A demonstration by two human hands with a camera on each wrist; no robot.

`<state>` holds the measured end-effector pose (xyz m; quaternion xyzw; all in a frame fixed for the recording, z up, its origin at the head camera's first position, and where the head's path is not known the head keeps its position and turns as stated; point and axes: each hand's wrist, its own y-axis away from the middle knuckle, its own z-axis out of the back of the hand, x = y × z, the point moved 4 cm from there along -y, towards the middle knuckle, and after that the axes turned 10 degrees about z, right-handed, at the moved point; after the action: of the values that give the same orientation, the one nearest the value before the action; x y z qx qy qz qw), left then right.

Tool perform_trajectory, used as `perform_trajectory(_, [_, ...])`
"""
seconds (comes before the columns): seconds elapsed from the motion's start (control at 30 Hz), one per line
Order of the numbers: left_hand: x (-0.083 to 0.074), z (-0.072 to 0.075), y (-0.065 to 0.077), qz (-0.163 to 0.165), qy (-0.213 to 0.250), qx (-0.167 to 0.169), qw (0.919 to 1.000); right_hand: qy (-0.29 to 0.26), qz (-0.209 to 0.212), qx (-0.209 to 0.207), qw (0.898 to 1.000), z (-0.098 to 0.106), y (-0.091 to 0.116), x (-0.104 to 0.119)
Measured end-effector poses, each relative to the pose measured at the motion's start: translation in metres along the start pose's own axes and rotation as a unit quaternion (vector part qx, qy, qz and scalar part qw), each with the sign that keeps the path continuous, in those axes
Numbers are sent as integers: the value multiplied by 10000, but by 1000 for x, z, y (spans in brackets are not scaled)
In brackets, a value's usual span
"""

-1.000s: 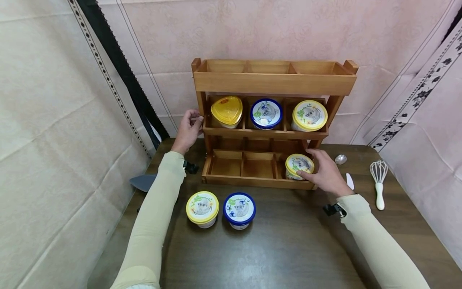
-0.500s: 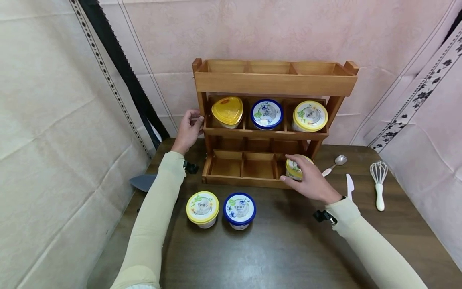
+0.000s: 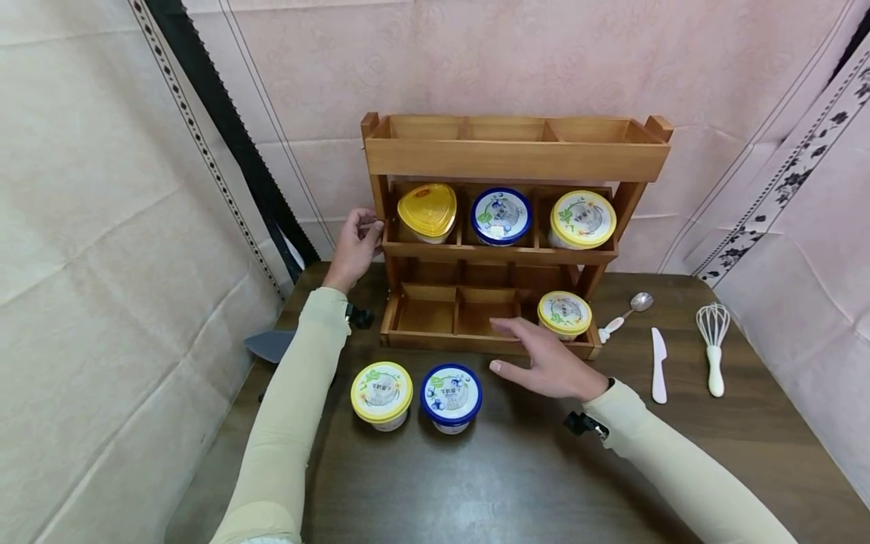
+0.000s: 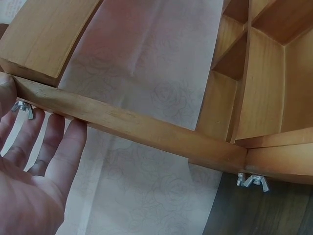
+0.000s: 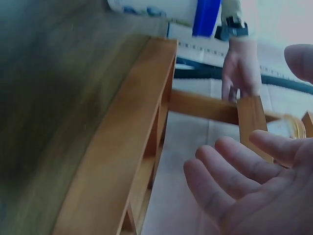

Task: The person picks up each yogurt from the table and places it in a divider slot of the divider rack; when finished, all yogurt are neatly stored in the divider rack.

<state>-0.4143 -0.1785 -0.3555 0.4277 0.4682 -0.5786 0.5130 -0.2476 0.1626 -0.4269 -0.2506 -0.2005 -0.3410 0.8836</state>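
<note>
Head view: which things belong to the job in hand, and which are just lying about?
Likely in the job:
- wooden rack, held by the left hand
- four tubs on the rack
- yellow-lidded tub and blue-lidded tub on the table

Apparently lying about:
- spoon
- knife
- whisk
- grey blade

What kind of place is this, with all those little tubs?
Probably a make-believe kitchen corner: patterned cloth hangs behind and beside a table, where there's a whisk and a rack with tubs.
</note>
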Motion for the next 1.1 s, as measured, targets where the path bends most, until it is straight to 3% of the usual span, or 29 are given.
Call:
perform_trajectory(0.33, [2, 1, 1, -52, -32, -21, 10000, -119, 292, 556, 9980, -32, -7, 16])
perform_trajectory(0.63, [1, -1, 0, -55, 3, -6, 10000, -38, 237, 1039, 9943, -57, -7, 20])
perform_trajectory(1.1, [0, -1, 0, -62, -20, -7, 10000, -215, 547, 1096, 9922, -69, -5, 26])
